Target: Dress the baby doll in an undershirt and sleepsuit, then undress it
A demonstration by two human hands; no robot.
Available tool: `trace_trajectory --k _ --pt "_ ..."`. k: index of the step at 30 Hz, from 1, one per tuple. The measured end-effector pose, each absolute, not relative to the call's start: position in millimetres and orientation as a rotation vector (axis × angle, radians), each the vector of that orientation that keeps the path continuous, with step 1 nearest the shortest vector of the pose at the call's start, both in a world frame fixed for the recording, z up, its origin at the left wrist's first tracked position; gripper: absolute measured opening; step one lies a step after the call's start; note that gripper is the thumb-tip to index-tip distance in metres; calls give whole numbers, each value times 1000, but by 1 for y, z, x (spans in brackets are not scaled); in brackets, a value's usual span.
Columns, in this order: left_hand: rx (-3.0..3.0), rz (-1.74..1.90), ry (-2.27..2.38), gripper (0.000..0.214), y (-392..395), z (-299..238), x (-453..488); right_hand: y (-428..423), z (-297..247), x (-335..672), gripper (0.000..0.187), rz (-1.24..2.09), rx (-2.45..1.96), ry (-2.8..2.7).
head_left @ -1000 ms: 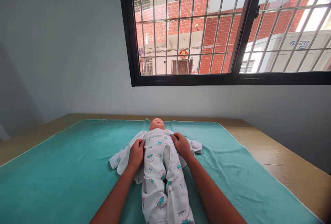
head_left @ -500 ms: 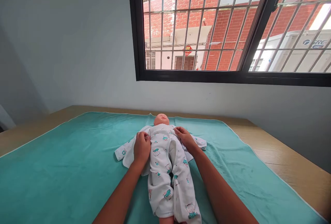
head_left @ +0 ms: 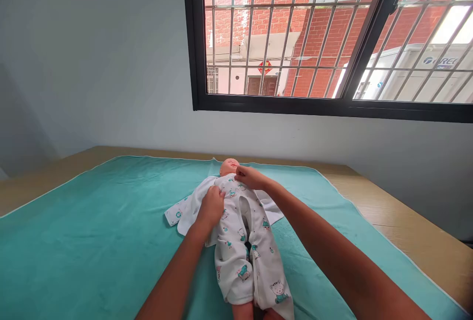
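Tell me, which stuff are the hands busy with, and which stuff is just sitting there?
In use: white cotton romper with teal animal prints, worn by the small plastic baby doll; left hand on its chest, right hand at its collar.
Just there: teal terry towel underneath, light wooden table, black-framed barred window.

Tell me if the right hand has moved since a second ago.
Yes. The right hand slid from the shoulder of the white printed romper inward to its collar, just below the baby doll's head.
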State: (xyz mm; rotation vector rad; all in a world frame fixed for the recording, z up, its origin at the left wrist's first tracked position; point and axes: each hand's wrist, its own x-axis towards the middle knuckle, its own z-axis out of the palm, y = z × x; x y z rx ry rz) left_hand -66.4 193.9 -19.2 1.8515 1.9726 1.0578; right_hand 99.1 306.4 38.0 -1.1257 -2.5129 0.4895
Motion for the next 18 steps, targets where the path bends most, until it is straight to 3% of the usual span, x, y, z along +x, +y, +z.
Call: trace_trajectory --k 8,18 --pt "1764 1180 1903 21 190 -40 -96 321 37 71 18 463 -1269 -2575" --pt "1437 1439 1705 36 184 -51 -79 299 49 41 21 402 -1083 -2749"
